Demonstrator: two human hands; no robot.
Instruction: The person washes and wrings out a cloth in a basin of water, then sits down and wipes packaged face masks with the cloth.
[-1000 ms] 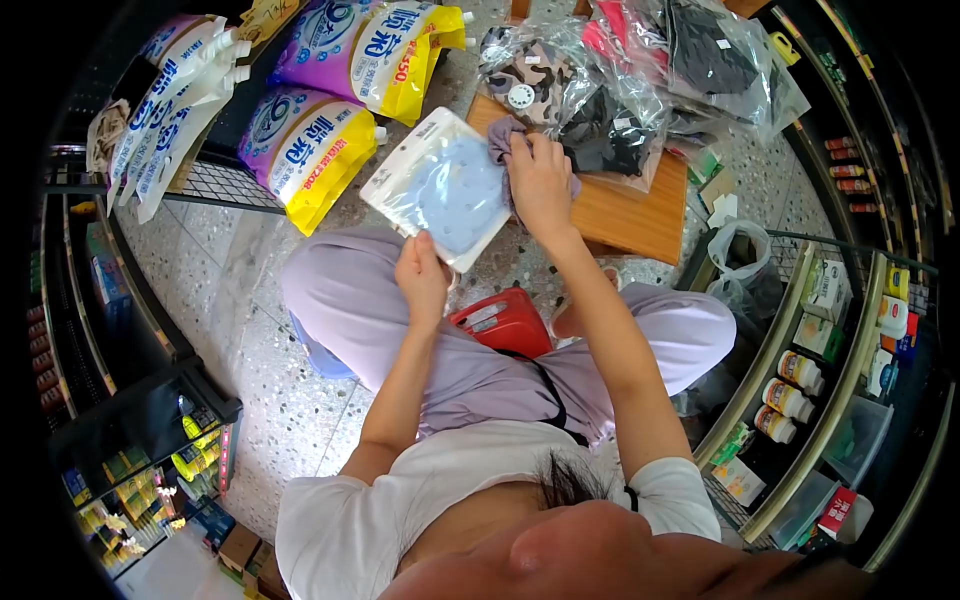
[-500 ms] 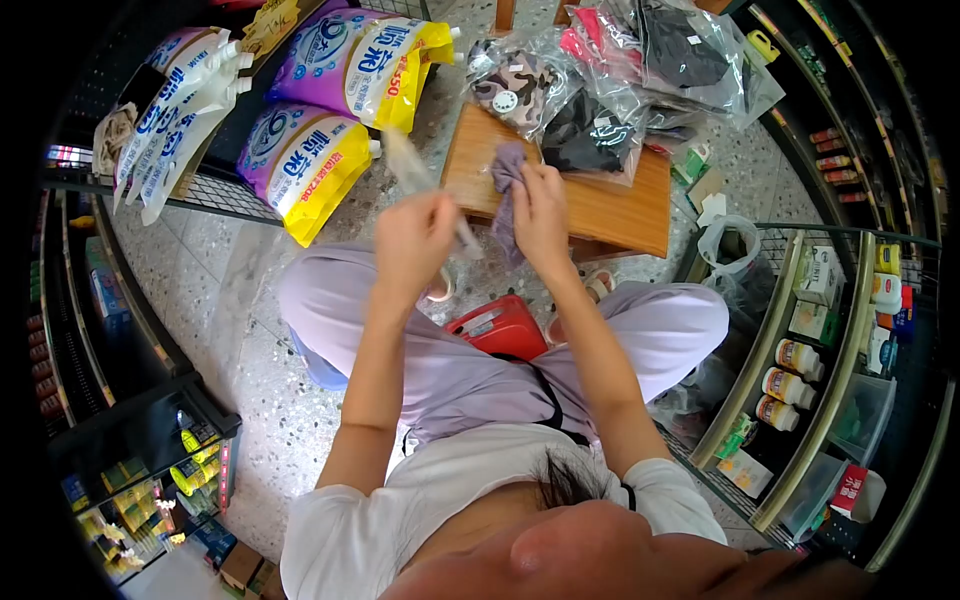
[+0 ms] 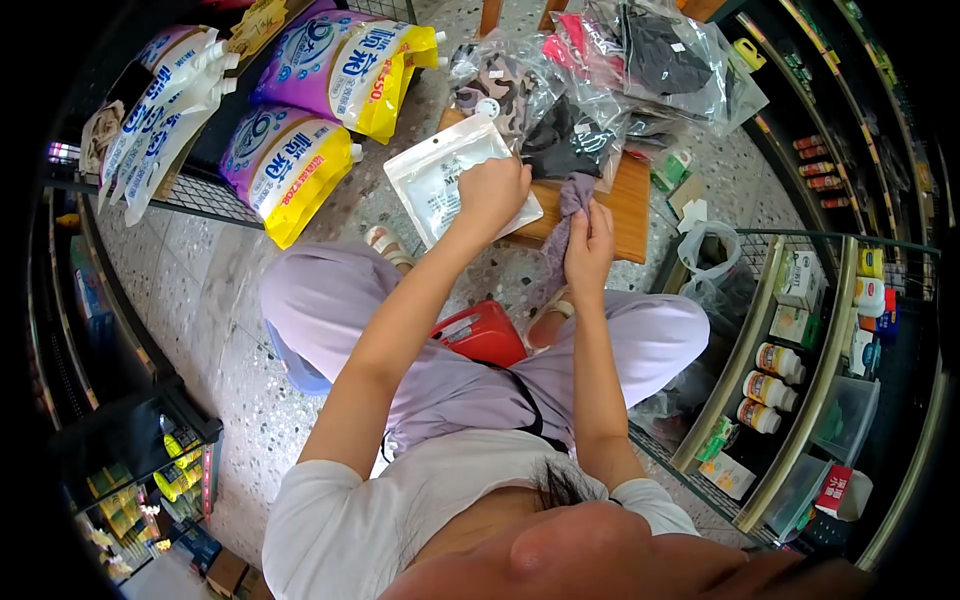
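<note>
My left hand [image 3: 497, 196] is closed at the right part of a flat white plastic packet [image 3: 425, 185], which has a hang hole at its top and small print. The packet lies tilted over the left side of a small wooden stool [image 3: 630, 215]. Its gripped edge is hidden under my fingers. Right of it, my right hand [image 3: 590, 243] is closed around a bunched purple-grey cloth [image 3: 572, 205], whose lower end hangs past the stool's front edge. Just beyond both hands, clear bags hold a camouflage-patterned item [image 3: 500, 95] and a black cloth item [image 3: 570, 140].
Purple-and-yellow detergent bags [image 3: 295, 175] stand in a wire rack at the left. More bagged clothing [image 3: 670, 60] is piled at the back. A red plastic container [image 3: 485, 333] sits between my legs. Shelves with white bottles [image 3: 770, 390] run along the right.
The white packet, blurred and edge-on before, now faces up and is spread out, and my left hand has moved right with it. My right hand and the cloth have come lower and further right.
</note>
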